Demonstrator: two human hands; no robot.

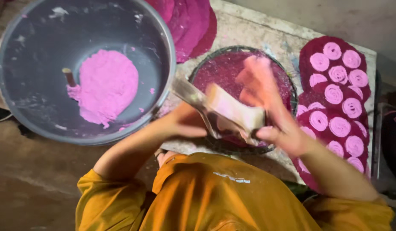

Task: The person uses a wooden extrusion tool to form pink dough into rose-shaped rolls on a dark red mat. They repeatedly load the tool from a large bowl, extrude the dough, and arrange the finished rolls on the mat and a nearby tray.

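My left hand [186, 122] grips a flat metal blade [190, 95] that points up and left over a round woven tray [287, 79]. A dark magenta sheet [225, 70] covers the tray. My right hand [278, 128] is blurred by motion, its fingers raised above the tray. It touches the end of a pale pink folded strip [234, 109] that lies across the blade, between the two hands. Whether the right hand grips the strip is unclear.
A large metal basin [44, 124] at the left holds pink batter [107, 85] and a short stick-like handle [69, 77]. Several pink rolls [340, 126] rest on dark magenta sheets at the right. More magenta sheets [191, 23] are stacked at the top.
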